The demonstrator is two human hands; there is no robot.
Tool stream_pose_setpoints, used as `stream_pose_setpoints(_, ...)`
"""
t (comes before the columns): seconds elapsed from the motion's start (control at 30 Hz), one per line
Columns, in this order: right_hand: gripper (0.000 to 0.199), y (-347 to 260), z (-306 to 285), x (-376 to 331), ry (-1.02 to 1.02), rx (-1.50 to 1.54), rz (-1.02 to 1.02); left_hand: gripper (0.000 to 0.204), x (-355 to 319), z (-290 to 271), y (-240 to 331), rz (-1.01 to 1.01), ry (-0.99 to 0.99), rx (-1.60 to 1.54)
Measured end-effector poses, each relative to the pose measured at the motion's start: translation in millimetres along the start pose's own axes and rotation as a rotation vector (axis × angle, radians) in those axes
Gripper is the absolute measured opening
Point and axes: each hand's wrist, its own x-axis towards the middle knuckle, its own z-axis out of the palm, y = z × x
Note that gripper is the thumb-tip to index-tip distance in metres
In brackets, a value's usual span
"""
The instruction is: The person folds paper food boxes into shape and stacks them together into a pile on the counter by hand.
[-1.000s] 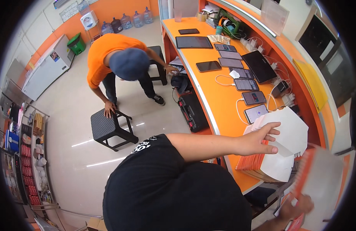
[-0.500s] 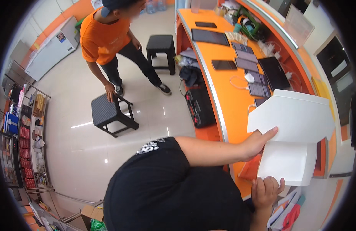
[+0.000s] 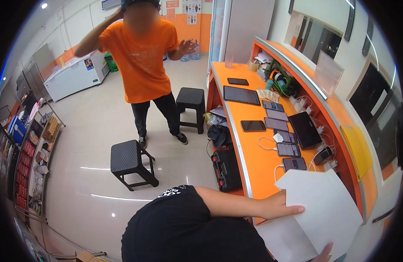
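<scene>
Left hand (image 3: 276, 207): thumb lies on the near face of an opened white carton (image 3: 326, 205), gripping its left edge; remaining fingers hidden behind the panel. Right hand (image 3: 326, 253): fingertips touch the lower edge of the same panel; rest cut off by frame, so closure cannot be told. Carton spans both sets of fingers, its second flap below the left thumb. Just beyond the left fingers: orange tabletop (image 3: 254, 150) with a cabled phone (image 3: 294, 164). Farther beyond: black tablet (image 3: 241, 95). Well left of the fingers: black stool (image 3: 125, 157), co-worker in orange shirt (image 3: 145, 65).
</scene>
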Motion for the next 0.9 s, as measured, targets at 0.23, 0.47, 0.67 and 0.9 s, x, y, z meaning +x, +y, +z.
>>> stream_pose_setpoints(0.23, 0.058, 14, 2, 15, 0.000, 0.080, -0.060, 0.068, 11, -7, -2, -0.229, 0.123, -0.146)
stream_pose_setpoints(0.47, 0.065, 19, 20, -17, -0.195, -0.538, -0.824, 0.057, 31, -15, -8, -0.062, 0.611, -0.280)
stream_pose_setpoints(0.67, 0.023, 47, 31, -13, -0.238, -1.204, -1.282, 0.060, 21, 34, 15, -0.337, 0.417, -0.374)
stream_pose_setpoints(0.9, 0.025, 13, -65, -6, 0.161, -1.052, -0.764, 0.065, 34, -18, -41, 0.408, -0.386, 0.847)
